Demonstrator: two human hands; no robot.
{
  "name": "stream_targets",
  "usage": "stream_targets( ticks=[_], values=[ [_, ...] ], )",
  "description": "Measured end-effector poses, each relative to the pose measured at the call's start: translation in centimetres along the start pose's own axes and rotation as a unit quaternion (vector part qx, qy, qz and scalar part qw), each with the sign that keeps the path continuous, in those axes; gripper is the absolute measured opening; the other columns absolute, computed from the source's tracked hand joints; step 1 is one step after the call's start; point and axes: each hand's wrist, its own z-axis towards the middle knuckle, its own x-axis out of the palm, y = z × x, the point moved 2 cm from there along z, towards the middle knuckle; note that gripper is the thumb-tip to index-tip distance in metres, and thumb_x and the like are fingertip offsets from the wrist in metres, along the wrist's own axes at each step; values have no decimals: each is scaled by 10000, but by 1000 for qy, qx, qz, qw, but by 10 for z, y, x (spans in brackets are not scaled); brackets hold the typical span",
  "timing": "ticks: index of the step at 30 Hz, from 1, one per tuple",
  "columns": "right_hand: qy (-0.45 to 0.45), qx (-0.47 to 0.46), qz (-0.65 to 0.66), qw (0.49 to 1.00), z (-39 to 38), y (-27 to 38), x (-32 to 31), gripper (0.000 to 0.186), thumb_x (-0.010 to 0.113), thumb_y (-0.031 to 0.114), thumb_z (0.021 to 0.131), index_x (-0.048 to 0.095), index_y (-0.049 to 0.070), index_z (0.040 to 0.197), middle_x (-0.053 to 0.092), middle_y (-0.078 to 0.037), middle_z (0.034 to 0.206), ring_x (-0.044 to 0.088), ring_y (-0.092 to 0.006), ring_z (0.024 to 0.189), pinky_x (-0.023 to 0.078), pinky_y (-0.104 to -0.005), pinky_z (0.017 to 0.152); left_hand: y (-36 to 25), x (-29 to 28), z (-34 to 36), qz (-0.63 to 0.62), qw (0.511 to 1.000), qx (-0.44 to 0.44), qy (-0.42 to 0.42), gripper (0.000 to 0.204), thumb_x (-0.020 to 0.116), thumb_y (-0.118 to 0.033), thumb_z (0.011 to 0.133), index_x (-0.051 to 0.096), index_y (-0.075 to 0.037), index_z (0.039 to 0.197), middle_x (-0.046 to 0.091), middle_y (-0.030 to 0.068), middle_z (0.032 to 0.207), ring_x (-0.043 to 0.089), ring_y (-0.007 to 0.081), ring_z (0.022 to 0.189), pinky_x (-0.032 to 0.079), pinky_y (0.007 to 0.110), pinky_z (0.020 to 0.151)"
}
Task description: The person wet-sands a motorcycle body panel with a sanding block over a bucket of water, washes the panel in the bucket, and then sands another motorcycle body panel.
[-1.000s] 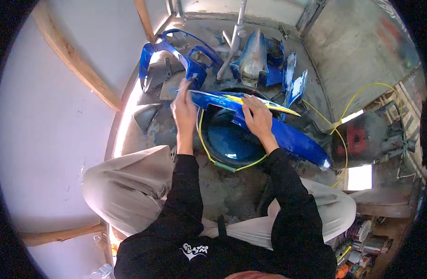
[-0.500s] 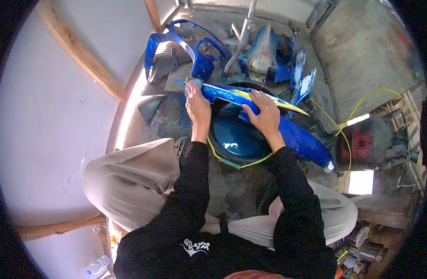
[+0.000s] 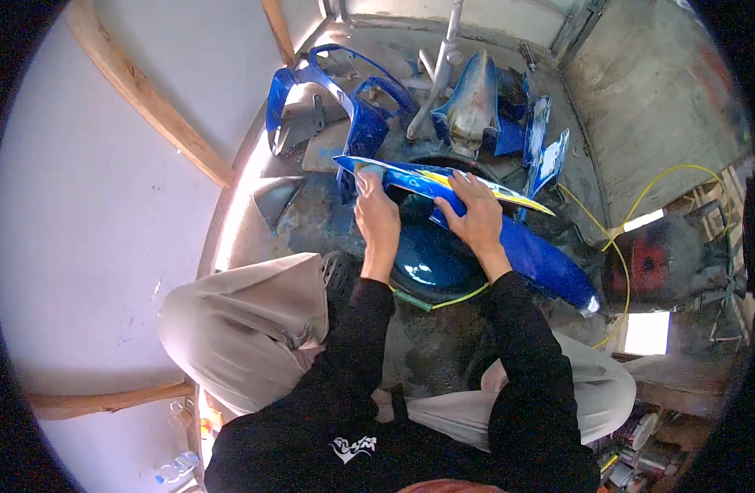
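Observation:
A long blue motorcycle body panel (image 3: 406,180) with white and yellow stripes lies across a round dark basin (image 3: 423,246) of shiny liquid. Pressed against the panel's left part, my left hand (image 3: 375,218) is closed on a small grey-green pad (image 3: 372,170), mostly hidden under the fingers. My right hand (image 3: 478,215) grips the panel near its middle, fingers over the top and thumb on the near side. Beneath the right wrist, a blue fender-like part (image 3: 550,259) slants down to the right.
Blue frame-like fairing (image 3: 365,123), a worn pointed cover (image 3: 474,107) and blue-white strips (image 3: 547,160) lie beyond. A metal stand pole (image 3: 439,74) rises behind. A yellow hose (image 3: 626,271) loops at right beside a dark seat-like piece (image 3: 661,259). A white wall (image 3: 90,230) stands left.
My left hand has slid along the panel toward the right with the pad, uncovering the panel's left tip. My right hand keeps its grip. The whole view has shifted slightly.

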Motion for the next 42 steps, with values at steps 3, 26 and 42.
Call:
stream_targets(
  ticks=[3,26,42],
  values=[
    [9,-3,-7,1000,-2,0,0,510,742,438,885,730,60,1228,670,-137,1361,606,-375,1274,451,-462,1107,8,2,8,-32,994,46,-98,353,486,3,924,584,46,1260,673,279,1105,696,470,842,579,537,737],
    [-3,-10,-16,1000,-1,1,1,507,762,431,873,730,67,1224,679,-135,1344,615,-368,1265,466,-458,1092,19,6,16,-2,997,42,-70,339,520,-2,890,662,-25,1196,671,283,1152,689,478,849,558,569,767],
    [14,0,-14,1000,-2,0,1,529,746,462,870,736,66,1221,671,-126,1364,606,-374,1272,459,-461,1102,16,-4,25,2,990,57,-125,273,506,-35,935,666,-64,1155,696,253,1077,708,446,843,572,541,756]
  ],
)
